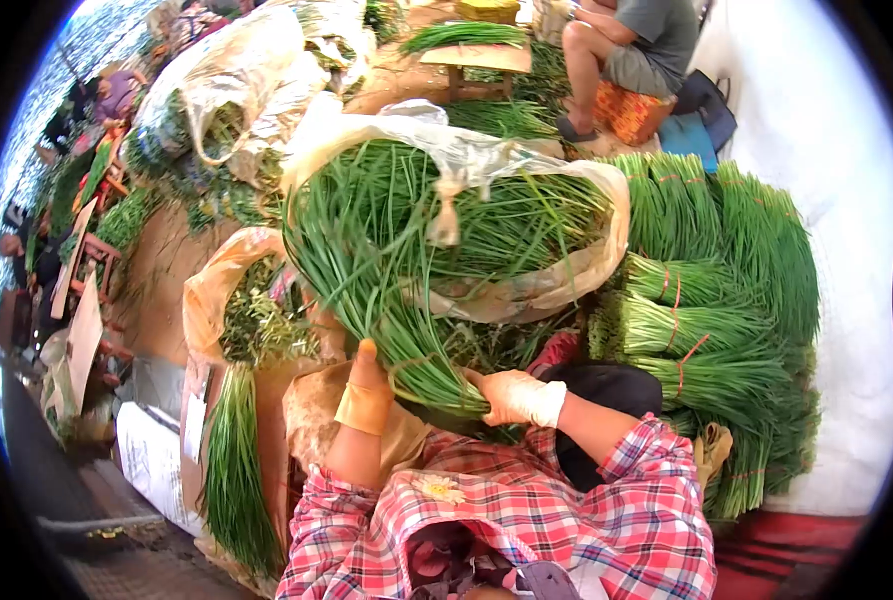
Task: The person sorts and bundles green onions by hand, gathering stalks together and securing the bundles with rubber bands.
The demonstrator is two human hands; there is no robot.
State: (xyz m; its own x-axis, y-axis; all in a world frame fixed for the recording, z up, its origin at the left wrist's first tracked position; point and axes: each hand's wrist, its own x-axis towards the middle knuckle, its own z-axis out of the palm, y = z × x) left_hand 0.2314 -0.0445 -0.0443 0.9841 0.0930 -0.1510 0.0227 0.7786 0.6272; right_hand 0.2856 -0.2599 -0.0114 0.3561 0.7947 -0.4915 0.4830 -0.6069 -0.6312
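One green bunch (418, 340) we see: the right hand (521, 398) folds around its stem ends; the left hand (364, 392) stands beside, its grip we cannot tell

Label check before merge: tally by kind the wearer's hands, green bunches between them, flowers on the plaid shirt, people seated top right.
Hands: 2, left hand and right hand
Green bunch: 1
Flower: 1
Seated person: 1
Total: 5
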